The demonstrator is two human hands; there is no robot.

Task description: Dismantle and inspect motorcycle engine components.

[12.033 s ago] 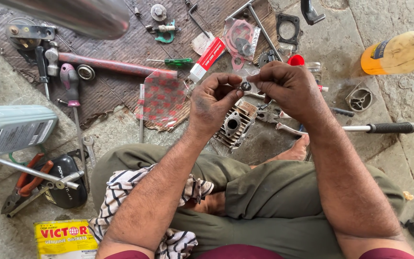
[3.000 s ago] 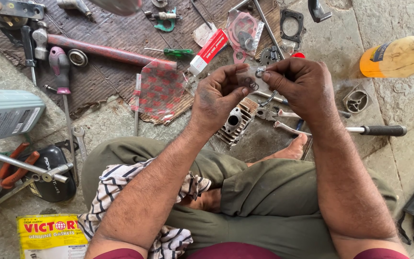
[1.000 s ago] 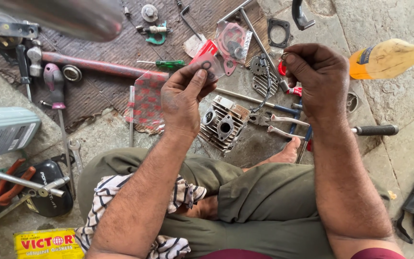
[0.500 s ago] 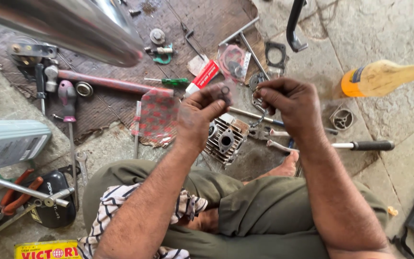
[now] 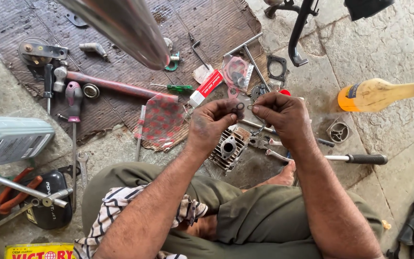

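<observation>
Head view, near to far: I see my legs folded under olive trousers (image 5: 245, 216), with a striped cloth (image 5: 116, 220) on the lap. Above the knees, my left hand (image 5: 212, 122) pinches a small dark ring (image 5: 240, 106) at its fingertips. My right hand (image 5: 283, 115) is closed on a second small ring (image 5: 250, 106), just beside the first. Below the hands, a finned cylinder (image 5: 228, 146) lies on the floor. Beyond them lie a red-and-white tube (image 5: 205, 88), a green screwdriver (image 5: 178, 88) and a yellow bottle (image 5: 379, 95).
</observation>
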